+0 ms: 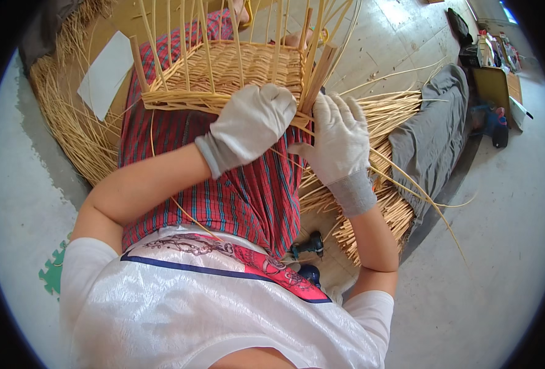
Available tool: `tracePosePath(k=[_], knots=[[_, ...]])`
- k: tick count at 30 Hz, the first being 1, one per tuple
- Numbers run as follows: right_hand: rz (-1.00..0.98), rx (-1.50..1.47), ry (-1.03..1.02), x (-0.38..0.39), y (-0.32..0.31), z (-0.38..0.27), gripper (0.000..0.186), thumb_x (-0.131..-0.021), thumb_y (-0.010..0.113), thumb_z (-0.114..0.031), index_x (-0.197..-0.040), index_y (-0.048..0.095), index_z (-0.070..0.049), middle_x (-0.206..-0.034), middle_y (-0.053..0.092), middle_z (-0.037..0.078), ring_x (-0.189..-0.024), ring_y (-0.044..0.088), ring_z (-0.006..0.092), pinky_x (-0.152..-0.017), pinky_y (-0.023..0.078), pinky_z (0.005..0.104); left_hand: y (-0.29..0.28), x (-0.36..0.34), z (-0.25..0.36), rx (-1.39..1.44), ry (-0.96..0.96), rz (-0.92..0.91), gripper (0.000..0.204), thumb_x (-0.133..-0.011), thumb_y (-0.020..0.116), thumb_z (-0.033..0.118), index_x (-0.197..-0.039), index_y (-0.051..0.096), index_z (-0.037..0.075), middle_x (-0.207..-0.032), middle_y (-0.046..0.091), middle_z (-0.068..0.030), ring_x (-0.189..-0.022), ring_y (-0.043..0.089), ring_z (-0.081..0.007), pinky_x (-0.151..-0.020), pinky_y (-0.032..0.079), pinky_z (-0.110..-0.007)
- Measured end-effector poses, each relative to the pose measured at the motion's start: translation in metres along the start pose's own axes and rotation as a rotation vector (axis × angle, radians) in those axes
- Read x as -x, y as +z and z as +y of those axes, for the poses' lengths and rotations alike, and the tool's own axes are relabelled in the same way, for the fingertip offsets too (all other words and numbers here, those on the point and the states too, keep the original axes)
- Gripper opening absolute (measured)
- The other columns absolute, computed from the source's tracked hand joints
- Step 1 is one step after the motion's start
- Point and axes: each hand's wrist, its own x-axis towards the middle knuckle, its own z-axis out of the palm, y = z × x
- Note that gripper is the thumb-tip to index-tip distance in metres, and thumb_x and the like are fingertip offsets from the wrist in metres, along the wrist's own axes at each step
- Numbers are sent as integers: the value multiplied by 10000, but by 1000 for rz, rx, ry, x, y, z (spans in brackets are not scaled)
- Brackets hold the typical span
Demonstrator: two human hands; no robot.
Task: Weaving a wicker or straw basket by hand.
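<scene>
A partly woven wicker basket [235, 64] rests across my lap, with upright stakes rising from its rim and thicker wooden posts at the corners. My left hand [251, 123], in a pale glove with a grey cuff, is closed at the basket's near right edge; its fingers are curled around the rim or a strand there. My right hand [340, 138], gloved alike, lies against the near right corner post [319, 77], fingers stretched upward and thumb pointing left. Long loose willow strands [417, 184] trail out to the right beside my right wrist.
Bundles of willow rods [386, 123] lie to my right, partly covered by a grey cloth [435, 135]. More rods [69, 135] are heaped at the left near a white sheet [106, 74]. A dark power tool [308, 246] sits on the floor beside my lap.
</scene>
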Motion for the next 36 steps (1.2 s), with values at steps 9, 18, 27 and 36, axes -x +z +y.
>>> tracePosePath(k=[9, 18, 27, 36], knots=[[-113, -50, -147, 25, 37, 34, 406, -791, 802, -392, -903, 540, -103, -686, 575, 48, -661, 643, 264, -575, 516, 398, 0, -1, -2, 163, 58, -234, 289, -869, 711, 289, -1061, 624, 92, -920, 622, -46, -829, 623, -239, -696, 528, -342], [-297, -315, -106, 25, 8, 45, 387, -903, 704, -290, -1245, 667, -112, -805, 716, 89, -762, 712, 279, -641, 545, 413, -6, -17, 18, 1487, -646, -246, 523, -893, 646, -61, -1385, 495, 31, -1197, 641, -98, -1118, 650, -164, -945, 537, -296], [-525, -496, -17, -11, -3, 91, 321, -876, 745, -310, -1186, 775, -233, -1080, 736, 134, -918, 731, 267, -786, 580, 378, 0, -21, 6, 1207, -542, -376, 441, -910, 679, -37, -1313, 509, 17, -1182, 658, -136, -1148, 666, -251, -1018, 512, -366], [-23, -468, 89, -58, 68, 95, 1175, -514, 962, -374, -1557, 432, -266, -1536, 465, 150, -1459, 365, 381, -1181, 375, 463, -9, -22, 9, 1205, -566, -270, 290, -907, 686, -31, -1147, 532, 21, -977, 626, -103, -982, 667, -231, -934, 521, -357]])
